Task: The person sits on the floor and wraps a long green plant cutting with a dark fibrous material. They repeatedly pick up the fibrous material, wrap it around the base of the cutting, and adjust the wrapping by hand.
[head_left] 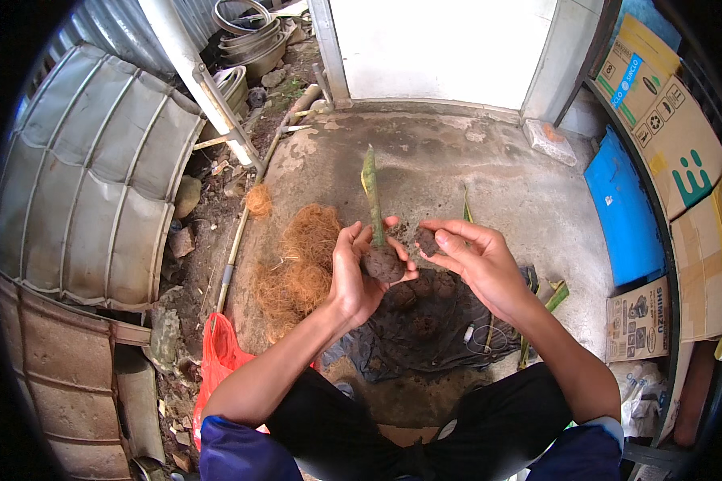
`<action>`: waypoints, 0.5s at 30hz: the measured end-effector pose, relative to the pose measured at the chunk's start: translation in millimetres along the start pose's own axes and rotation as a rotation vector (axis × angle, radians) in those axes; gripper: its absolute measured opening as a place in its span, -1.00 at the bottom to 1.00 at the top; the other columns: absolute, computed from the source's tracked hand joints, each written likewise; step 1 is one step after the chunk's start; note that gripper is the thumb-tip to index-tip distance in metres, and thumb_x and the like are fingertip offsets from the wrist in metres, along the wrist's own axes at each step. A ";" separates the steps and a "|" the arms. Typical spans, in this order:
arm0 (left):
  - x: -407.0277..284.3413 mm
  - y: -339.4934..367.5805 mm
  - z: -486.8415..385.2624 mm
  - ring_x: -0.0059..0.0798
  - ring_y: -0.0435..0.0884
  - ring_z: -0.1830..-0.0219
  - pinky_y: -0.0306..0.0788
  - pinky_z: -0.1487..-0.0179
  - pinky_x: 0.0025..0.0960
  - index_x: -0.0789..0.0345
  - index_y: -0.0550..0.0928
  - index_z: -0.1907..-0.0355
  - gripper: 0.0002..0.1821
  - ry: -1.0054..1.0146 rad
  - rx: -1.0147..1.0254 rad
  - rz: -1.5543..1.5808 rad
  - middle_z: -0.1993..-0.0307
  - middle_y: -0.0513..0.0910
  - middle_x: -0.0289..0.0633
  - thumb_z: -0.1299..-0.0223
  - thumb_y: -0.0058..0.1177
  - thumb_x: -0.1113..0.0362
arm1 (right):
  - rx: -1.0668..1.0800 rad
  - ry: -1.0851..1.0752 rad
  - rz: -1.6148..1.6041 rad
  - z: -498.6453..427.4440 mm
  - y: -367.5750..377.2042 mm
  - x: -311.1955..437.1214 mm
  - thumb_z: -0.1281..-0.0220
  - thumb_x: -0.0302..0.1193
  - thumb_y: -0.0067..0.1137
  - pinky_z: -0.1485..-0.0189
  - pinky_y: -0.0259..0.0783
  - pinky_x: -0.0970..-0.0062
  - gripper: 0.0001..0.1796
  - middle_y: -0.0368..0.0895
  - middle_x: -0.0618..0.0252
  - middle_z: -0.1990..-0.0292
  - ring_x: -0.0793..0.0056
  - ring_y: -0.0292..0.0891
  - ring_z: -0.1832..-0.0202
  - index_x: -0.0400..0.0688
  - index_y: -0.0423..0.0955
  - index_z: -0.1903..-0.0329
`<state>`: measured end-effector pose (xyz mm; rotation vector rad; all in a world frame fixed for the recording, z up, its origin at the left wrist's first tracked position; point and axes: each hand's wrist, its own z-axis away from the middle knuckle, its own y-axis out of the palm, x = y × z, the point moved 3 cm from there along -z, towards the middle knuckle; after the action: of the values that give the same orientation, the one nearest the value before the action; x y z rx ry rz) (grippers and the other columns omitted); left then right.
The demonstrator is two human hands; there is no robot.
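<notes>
My left hand (361,273) cups a ball of dark soil (385,264). A green snake plant leaf (372,195) stands upright out of the top of that ball. To its right, my right hand (466,249) pinches a small clump of soil (427,240) between thumb and fingers, apart from the ball. Below both hands a black plastic sheet (391,349) lies on the floor, with several soil lumps (424,288) on it. A small white spool (469,332) with a loop of thin line rests near the sheet's right side.
Brown coconut fibre (304,264) is heaped left of my hands, with a smaller tuft (259,200) beyond. A red plastic bag (219,349) lies by my left forearm. Cut leaves (556,294) lie at right. Cardboard boxes (662,132) and a blue panel (604,210) line the right side.
</notes>
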<state>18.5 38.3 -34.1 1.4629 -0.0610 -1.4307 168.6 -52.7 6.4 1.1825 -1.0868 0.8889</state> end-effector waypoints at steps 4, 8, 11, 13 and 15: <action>-3.0 19.6 6.3 -0.22 0.61 0.25 0.54 0.21 -0.11 0.28 0.20 -0.30 -0.33 -0.008 -0.032 -0.064 0.32 0.52 -0.11 -0.44 -0.51 -0.22 | 0.013 -0.157 0.236 -2.0 -3.4 -2.3 -0.39 -0.43 0.14 -0.03 0.54 0.51 -0.69 0.61 0.13 0.00 0.52 0.56 0.03 -0.37 0.54 -0.07; 0.8 17.2 4.9 -0.26 0.60 0.24 0.55 0.19 -0.17 0.27 0.14 -0.35 -0.24 0.052 0.095 -0.194 0.20 0.51 -0.10 -0.44 -0.54 -0.34 | 0.001 -0.241 0.252 1.3 6.0 3.5 -0.35 -0.44 0.19 0.06 0.56 0.44 -0.72 0.62 0.12 0.06 0.47 0.60 0.11 -0.34 0.58 -0.01; 3.8 26.2 6.7 -0.30 0.58 0.25 0.55 0.17 -0.22 0.27 0.12 -0.37 -0.22 0.146 0.092 -0.315 0.10 0.50 -0.09 -0.44 -0.61 -0.35 | -0.001 -0.346 0.455 3.9 8.0 6.1 -0.31 -0.47 0.22 0.08 0.56 0.46 -0.74 0.61 0.13 0.06 0.44 0.61 0.12 -0.31 0.60 0.00; 1.5 31.7 12.8 -0.22 0.42 -0.14 0.43 -0.09 -0.09 0.22 0.11 -0.39 -0.15 0.154 0.085 -0.437 -0.22 0.31 -0.04 -0.37 -0.68 -0.44 | 0.035 -0.461 0.735 6.1 9.5 12.1 -0.30 -0.54 0.21 0.06 0.58 0.51 -0.74 0.57 0.16 0.02 0.47 0.59 0.05 -0.31 0.59 -0.02; 2.6 34.6 16.7 -0.21 0.33 -0.25 0.36 -0.21 -0.05 0.21 0.11 -0.40 -0.15 0.212 0.064 -0.488 -0.26 0.26 -0.04 -0.37 -0.69 -0.44 | 0.003 -0.479 0.776 8.5 12.8 14.0 -0.19 -0.50 0.30 0.06 0.58 0.46 -0.72 0.60 0.11 0.06 0.35 0.62 0.10 -0.25 0.62 0.02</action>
<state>27.1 10.7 -8.6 1.7518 0.4119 -1.6547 158.6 -59.0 23.6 0.9935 -2.0099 1.2134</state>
